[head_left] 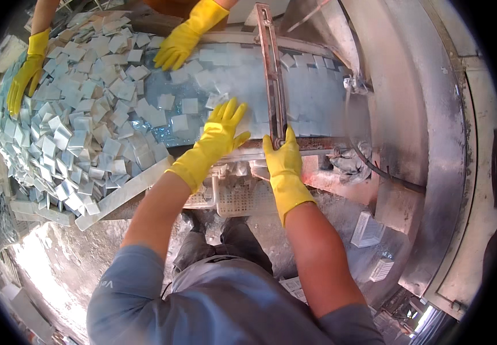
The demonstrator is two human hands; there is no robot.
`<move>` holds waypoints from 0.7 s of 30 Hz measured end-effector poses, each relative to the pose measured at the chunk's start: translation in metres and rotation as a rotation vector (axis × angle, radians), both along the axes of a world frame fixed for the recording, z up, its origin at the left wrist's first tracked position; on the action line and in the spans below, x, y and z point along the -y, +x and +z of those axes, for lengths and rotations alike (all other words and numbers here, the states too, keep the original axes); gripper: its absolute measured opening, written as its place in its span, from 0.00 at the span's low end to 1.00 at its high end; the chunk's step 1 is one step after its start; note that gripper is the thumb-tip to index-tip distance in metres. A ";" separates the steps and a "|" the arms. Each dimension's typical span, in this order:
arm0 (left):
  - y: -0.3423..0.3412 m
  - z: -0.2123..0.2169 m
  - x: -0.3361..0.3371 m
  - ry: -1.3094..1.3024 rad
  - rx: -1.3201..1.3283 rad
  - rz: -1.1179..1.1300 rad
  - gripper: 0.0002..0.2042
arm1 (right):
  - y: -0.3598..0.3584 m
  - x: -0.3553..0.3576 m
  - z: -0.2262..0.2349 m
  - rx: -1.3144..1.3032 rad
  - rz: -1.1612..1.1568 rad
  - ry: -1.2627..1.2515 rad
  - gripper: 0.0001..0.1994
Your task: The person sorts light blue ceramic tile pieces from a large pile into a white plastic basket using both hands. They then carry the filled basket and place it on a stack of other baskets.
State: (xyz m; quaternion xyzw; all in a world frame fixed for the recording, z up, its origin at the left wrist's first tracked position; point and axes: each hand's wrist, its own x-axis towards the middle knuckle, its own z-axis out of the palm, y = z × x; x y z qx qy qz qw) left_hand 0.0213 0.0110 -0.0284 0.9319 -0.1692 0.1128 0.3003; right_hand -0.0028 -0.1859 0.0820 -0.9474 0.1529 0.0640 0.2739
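Observation:
My left hand [221,131], in a yellow rubber glove, lies flat with fingers spread on the wet bluish table surface [243,86], next to loose small square white tiles [179,122]. My right hand [282,154], also gloved in yellow, rests against the near end of a rusty metal bar [272,75] that crosses the table. It holds nothing. A big heap of the same square tiles [82,115] covers the left part of the table.
Across the table another person's two yellow-gloved hands [179,43] [25,75] rest on the tiles. White plastic grid trays [234,198] sit under the table edge, others [368,229] lie on the dusty floor. A grey metal machine housing [426,144] curves at the right.

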 end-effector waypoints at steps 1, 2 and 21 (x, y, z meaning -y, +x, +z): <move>0.002 0.005 -0.012 0.037 0.057 0.060 0.41 | 0.001 0.001 0.001 -0.015 -0.008 0.003 0.38; -0.001 0.009 -0.029 0.073 0.105 0.110 0.41 | -0.001 0.000 0.003 -0.004 -0.007 -0.059 0.38; -0.025 0.000 -0.028 0.234 -0.060 0.287 0.44 | -0.002 -0.002 -0.001 0.004 -0.010 -0.047 0.38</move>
